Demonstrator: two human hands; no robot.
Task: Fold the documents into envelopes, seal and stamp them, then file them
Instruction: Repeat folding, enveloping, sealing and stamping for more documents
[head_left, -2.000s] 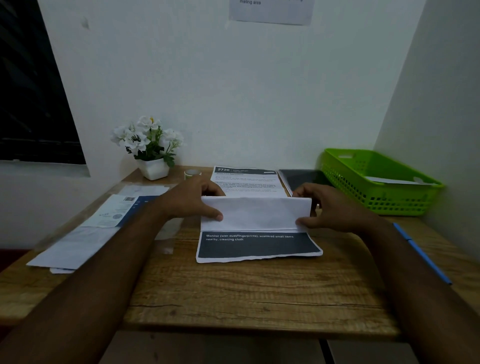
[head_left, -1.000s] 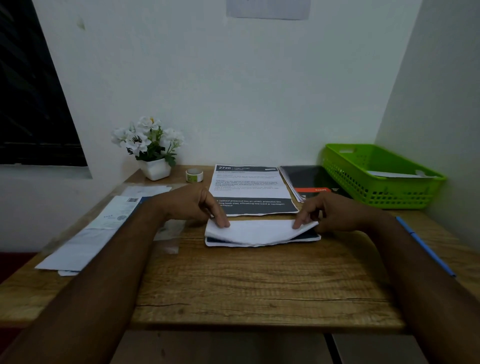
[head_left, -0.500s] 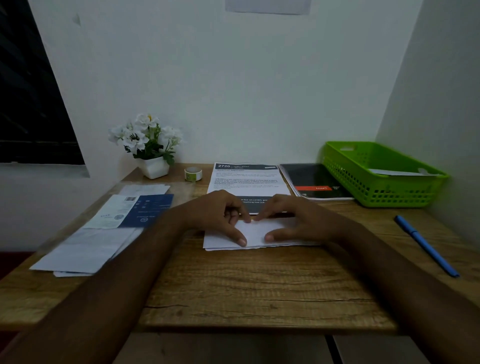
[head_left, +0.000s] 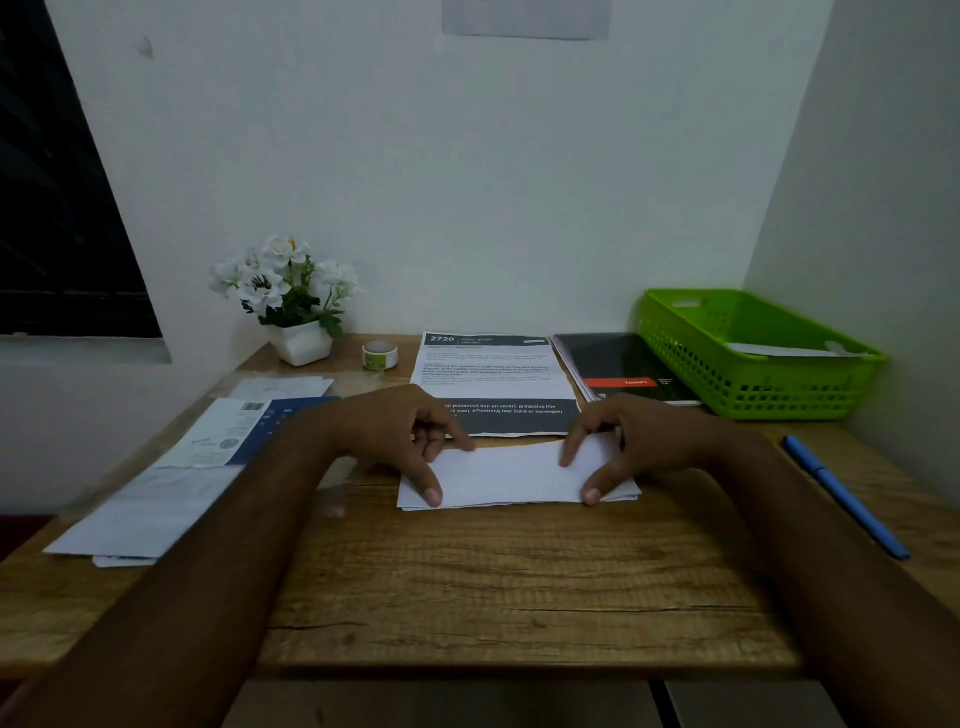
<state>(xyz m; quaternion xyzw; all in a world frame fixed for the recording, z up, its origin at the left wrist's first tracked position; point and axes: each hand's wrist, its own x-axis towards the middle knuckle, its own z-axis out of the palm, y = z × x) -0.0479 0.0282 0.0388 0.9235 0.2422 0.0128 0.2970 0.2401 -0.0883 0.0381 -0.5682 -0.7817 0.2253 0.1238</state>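
Observation:
A white folded document (head_left: 511, 475) lies flat on the wooden desk (head_left: 509, 582), in the middle. My left hand (head_left: 395, 434) presses on its left end, thumb at the near edge and forefinger at the far edge. At the right end my right hand (head_left: 636, 441) presses down the same way. Behind it lies an unfolded printed document (head_left: 491, 371) with a dark band. A pile of white envelopes (head_left: 150, 512) and a blue-and-white one (head_left: 234, 431) lie at the left. A small roll of stickers (head_left: 380, 356) stands at the back.
A green plastic basket (head_left: 748, 384) with a paper in it sits at the back right, beside a black notebook (head_left: 621, 369). A blue pen (head_left: 841, 493) lies along the right edge. A white flower pot (head_left: 298, 312) stands at the back left. Walls close the back and right.
The top flap came down over the sheet's dark lower part, so the document lies folded. My hands met at its middle, then slid apart to its two ends.

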